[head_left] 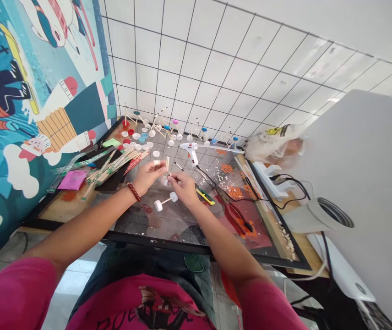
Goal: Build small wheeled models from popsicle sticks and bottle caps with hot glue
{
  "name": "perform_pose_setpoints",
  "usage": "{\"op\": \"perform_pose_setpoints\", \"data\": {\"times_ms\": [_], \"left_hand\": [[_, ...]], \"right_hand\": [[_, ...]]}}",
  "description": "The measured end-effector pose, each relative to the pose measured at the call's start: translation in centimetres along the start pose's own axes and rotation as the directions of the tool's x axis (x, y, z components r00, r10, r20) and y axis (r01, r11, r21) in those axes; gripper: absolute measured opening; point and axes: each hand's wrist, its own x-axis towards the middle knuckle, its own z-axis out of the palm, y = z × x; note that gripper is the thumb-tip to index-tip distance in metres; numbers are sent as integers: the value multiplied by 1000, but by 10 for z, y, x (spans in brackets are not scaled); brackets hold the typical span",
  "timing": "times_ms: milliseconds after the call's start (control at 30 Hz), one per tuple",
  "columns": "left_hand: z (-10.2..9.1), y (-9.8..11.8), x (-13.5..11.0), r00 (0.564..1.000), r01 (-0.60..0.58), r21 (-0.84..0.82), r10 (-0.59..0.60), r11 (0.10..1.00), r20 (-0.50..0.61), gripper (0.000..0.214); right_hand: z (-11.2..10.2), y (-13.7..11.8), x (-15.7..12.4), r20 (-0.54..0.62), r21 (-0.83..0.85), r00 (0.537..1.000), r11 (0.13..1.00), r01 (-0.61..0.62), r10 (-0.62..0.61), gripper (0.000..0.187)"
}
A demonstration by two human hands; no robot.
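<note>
Your two hands come together over the table, left hand and right hand both pinching one small wooden piece between fingertips. At 6 o'clock from them lies one stick axle with two white wheels. You have one glue gun at 1 o'clock, and one yellow-green cutter and one pair of pliers at 4. At 9 sit one pink packet and a bundle of sticks too tangled to count.

The dark-rimmed table has a glossy top scattered with scraps; white tiled wall at 12, cartoon panel at 10.

Your fingers hide part of the piece and another white wheel. The bottle caps at 11 overlap, defying a sure count.
</note>
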Motion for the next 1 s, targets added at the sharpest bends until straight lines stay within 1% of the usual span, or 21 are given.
{"op": "perform_pose_setpoints", "data": {"times_ms": [33,100,200,300,367,467,567,633,700,767,800,867,933,1000], "left_hand": [[0,-2,0,1000,14,-6,-14,1000,11,40],[1,-5,0,995,61,-20,-59,998,79,48],[2,-10,-2,976,113,-29,-106,993,190,54],[3,-14,-3,967,124,-12,-118,992,224,50],[4,-14,-3,966,147,-53,-132,988,224,46],[4,-12,-2,970,178,-185,-140,967,197,41],[4,-8,-1,971,187,-260,-138,947,197,36],[5,-5,-2,962,211,-269,-151,940,229,34],[6,-3,-4,949,235,-251,-167,939,266,34],[6,0,-4,941,242,-222,-172,945,291,36],[6,1,-4,943,232,-206,-168,951,288,38],[4,2,-3,964,171,-147,-135,974,229,38],[1,1,-1,988,75,-21,-71,997,138,36],[-2,0,1,997,-3,103,-5,995,75,33]], "right_hand": [[0,0,0,-24,21,999,999,-28,28,20],[-1,0,1,-54,54,997,997,-57,60,19],[-1,-2,1,-51,79,998,997,-22,26,17],[-2,-6,1,-38,94,998,995,43,-40,19],[-3,-8,1,-31,90,998,995,48,-45,20],[-5,-9,2,-66,94,997,995,-25,31,18],[-5,-6,3,-89,146,987,982,-118,132,18],[-4,-3,3,-53,179,986,973,-147,159,19],[-3,0,3,-4,209,986,964,-163,168,22],[-2,2,3,16,218,983,959,-183,184,24],[-2,3,3,11,211,981,959,-191,193,24],[-2,4,2,-11,178,980,965,-191,196,25],[-2,3,2,-18,145,986,976,-161,166,25],[-2,1,1,-13,123,993,986,-115,117,25]]}}
